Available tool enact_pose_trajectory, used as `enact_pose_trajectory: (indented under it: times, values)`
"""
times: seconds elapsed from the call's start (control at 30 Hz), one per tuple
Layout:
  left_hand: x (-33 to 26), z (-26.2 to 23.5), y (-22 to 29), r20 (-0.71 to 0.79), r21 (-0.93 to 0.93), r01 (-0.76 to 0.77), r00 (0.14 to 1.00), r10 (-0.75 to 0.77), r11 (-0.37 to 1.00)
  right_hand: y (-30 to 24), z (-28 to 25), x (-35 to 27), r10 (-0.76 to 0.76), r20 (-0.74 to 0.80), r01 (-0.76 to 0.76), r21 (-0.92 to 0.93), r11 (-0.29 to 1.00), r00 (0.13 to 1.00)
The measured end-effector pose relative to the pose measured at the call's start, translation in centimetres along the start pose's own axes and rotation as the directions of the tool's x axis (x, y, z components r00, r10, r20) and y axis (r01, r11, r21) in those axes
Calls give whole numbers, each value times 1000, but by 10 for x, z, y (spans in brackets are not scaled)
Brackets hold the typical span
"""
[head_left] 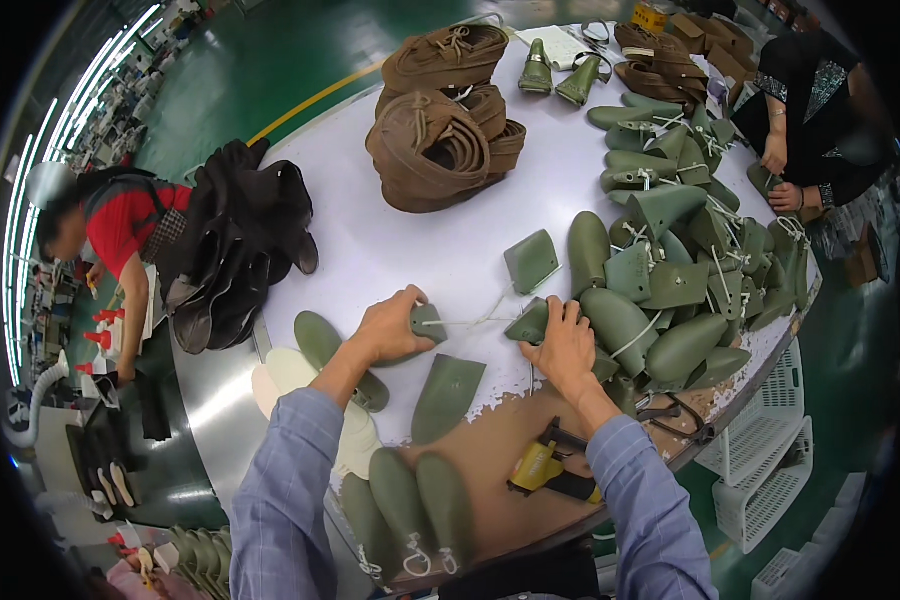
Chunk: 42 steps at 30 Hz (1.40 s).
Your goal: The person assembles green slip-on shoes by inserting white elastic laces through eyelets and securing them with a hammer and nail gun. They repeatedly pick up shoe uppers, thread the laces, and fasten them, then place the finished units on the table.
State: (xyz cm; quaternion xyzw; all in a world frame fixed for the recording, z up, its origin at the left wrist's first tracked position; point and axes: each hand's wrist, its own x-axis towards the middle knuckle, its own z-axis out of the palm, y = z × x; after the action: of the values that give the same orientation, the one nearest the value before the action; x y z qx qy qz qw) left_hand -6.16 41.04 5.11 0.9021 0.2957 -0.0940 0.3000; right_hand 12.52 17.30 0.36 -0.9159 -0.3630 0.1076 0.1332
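My left hand [390, 330] is closed round a small green shoe last piece [430, 324]. My right hand [564, 352] grips another green shoe last piece [527, 322] by its side. A white string [467, 322] stretches between the two pieces. Just beyond them lies a flat-topped green last piece [532, 262], with string at its edge. Nearer to me, a loose pointed green last part [448, 398] rests between my forearms. A rounded green last [317, 340] lies beside my left wrist, partly hidden by the arm.
A heap of green shoe lasts [670, 345] fills the table's right side. Several lasts [402, 495] lie at the near edge, beside a yellow and black tool [538, 468]. Brown rolled material [430, 150] stands far back; dark material [235, 250] lies left. Co-workers stand at both sides.
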Motion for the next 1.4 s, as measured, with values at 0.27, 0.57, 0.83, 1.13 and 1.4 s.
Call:
enact_pose_trajectory:
  times: [0.27, 0.57, 0.83, 1.13, 1.4]
  values:
    - [-43, -7, 116, 418, -189, -32, 902, 110, 982, 2, -2, 1, -13, -8, 13, 25, 1000, 1000]
    - [-91, 108, 81, -310, -28, -74, 949, 62, 997, 8, -9, -4, -54, -60, 62, 135, 989, 997]
    - [-69, 129, 67, -201, 111, -9, 979, 31, 994, -25, -10, -132, -163, 190, 62, 449, 891, 968]
    - [-73, 105, 44, -115, -141, -7, 993, -9, 990, -20, 9, -134, -89, 351, -124, 540, 833, 932]
    - [-111, 184, 10, -208, -748, -158, 978, -1, 645, -81, -62, -112, -131, 388, -376, 920, 107, 912]
